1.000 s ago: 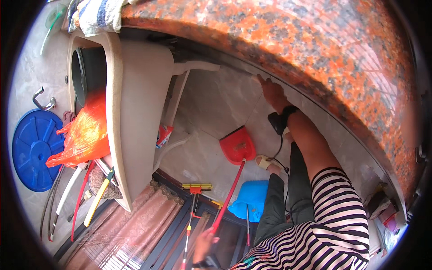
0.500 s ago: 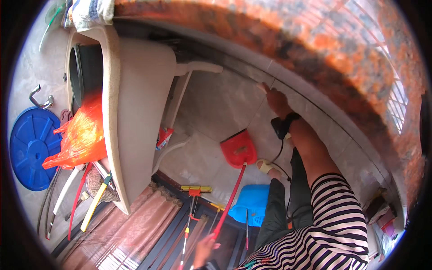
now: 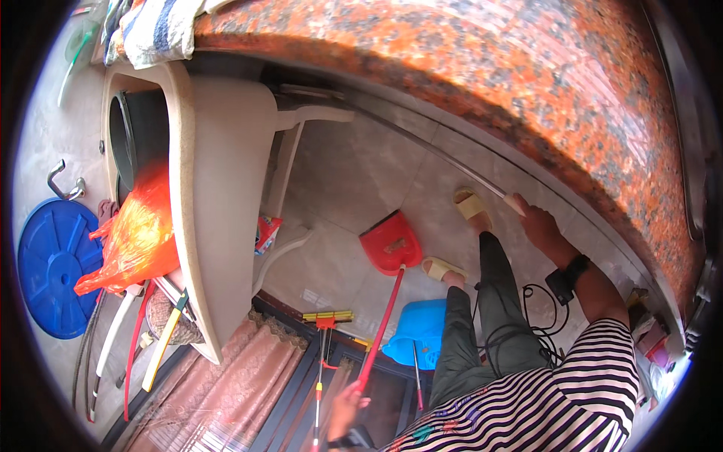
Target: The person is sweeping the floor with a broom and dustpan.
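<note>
My left hand [image 3: 345,410], low in the picture, is closed around the red handle of a long-handled dustpan [image 3: 392,260]. Its red pan lies on the tiles with a small brownish patch in it. On the right, my right hand [image 3: 541,228] grips the pale end of a long metal pole [image 3: 444,154]. That pole slants away to the upper left along the base of the granite counter. Its far end reaches a bar-shaped piece [image 3: 312,91] in shadow beside the chair's leg; I cannot tell what kind of tool it is.
A beige chair [image 3: 226,143] holding a dark bucket and an orange bag [image 3: 139,237] stands at left. The granite counter [image 3: 482,53] spans the top. A blue bin [image 3: 414,331] and a yellow-orange mop [image 3: 327,320] are near my legs. Black cable [image 3: 553,324] hangs by my right leg.
My right hand has moved right and nearer to me, and the metal pole now shows at full length. The left hand stays on the dustpan's handle. My view has shifted slightly.
</note>
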